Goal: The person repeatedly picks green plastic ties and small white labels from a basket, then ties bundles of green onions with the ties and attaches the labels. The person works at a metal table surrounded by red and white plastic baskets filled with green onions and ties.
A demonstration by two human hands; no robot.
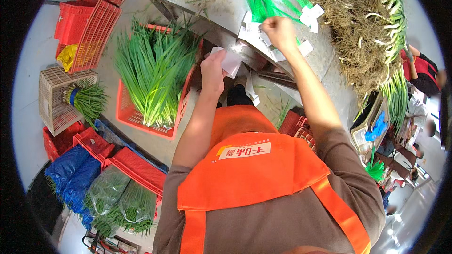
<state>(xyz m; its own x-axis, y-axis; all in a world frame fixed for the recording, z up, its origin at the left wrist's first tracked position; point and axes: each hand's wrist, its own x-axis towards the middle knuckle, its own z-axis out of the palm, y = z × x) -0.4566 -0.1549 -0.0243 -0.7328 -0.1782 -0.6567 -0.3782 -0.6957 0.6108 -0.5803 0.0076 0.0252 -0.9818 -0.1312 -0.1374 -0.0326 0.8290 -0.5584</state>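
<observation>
My left hand [213, 72] is closed on white paper labels [231, 62], held in front of the table's near edge. Over the metal table my right hand [279, 32] is curled beside green mesh net strips [259, 0]; whether something is pinched in its fingers cannot be made out. White tags [250, 28] lie under and around that hand, and more tags [311, 17] sit at the ends of the green strips to its right. Left of my left hand, a red plastic crate [141, 127] on the floor holds long green leafy stalks [152, 77].
A large heap of rooted green onions [353, 24] covers the table's right side. Red crates [95, 31], a beige crate [53, 102] and bagged greens [136, 201] stand at the left. Co-workers [423, 70] are at the far right.
</observation>
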